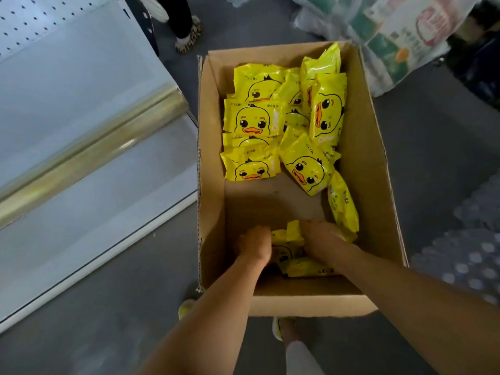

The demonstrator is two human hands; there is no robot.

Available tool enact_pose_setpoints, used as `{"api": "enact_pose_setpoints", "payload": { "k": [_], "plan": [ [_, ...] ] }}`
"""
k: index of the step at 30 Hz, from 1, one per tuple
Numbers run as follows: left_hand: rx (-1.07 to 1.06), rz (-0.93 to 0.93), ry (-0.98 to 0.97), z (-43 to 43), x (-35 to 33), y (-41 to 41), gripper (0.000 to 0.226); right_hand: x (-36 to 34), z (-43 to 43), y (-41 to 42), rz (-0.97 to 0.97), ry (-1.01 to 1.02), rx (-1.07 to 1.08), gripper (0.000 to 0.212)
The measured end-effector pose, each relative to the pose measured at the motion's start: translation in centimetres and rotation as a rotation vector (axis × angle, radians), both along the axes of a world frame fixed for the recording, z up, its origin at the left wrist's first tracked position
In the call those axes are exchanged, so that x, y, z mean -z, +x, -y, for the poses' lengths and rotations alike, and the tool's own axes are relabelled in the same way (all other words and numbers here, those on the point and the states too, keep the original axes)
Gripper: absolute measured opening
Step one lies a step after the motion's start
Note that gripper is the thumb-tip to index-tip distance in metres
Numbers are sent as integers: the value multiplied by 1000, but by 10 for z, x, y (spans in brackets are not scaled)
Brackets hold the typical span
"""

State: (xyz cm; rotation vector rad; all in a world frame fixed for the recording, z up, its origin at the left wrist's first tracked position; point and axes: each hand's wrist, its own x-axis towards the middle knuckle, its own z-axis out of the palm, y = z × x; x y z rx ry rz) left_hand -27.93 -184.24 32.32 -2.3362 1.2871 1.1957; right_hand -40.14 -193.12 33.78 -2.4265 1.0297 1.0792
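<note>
left hand [257, 244] curled on a bundle of duck packets [290, 249] at the near end of the carton [378, 185]. right hand [322, 239] lies against the bundle, its grip unclear. advised: square the bundle, clamp both sides, lift straight up.

Cannot see the fingers of the left hand [257, 244] or right hand [322, 240], buried among yellow packs [292, 253] at the near end of the box [211, 212]. Cut off at top: a bystander's legs [184, 20]. Blurred at right: wrapped bundles [405, 28].
</note>
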Motion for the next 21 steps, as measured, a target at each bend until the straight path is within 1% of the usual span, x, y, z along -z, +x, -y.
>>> {"api": "enact_pose_setpoints", "payload": {
  "k": [2,3,5,7,9,10,11,13,15,16,18,19,20,21],
  "plan": [
    [-49,-21,-23,0,-2,1,19,-6,5,0,-12,5,-40,37],
    [-71,-39,-35,0,-4,3,16,-12,7,-1,10,24,-14,34],
    [-119,-66,-83,0,-15,11,14,-25,13,-5,140,85,114,35],
    [-239,-119,-136,-2,-31,21,31,-41,22,-6,295,196,303,32],
    [-402,-207,-180,-6,-52,33,47,-62,35,-3,436,320,462,19],
    [-452,-238,-208,-7,-62,39,50,-76,41,0,499,382,535,14],
    [-500,-253,-240,-9,-71,44,51,-92,46,5,553,451,618,19],
    [-612,-283,-342,-10,-91,54,48,-124,54,16,625,577,779,43],
    [-798,-395,-464,-10,-117,62,43,-149,60,26,650,701,893,54],
    [-894,-469,-531,-10,-127,66,42,-160,63,33,653,755,925,56],
    [-1079,-569,-593,-9,-152,73,36,-182,63,49,676,834,970,64],
    [-1158,-609,-612,-11,-163,78,40,-194,62,57,692,866,990,68],
    [-1227,-678,-635,-13,-174,83,47,-206,59,66,709,887,986,64],
    [-1297,-783,-652,-16,-185,89,52,-219,56,76,729,911,965,54]
  ]
}}
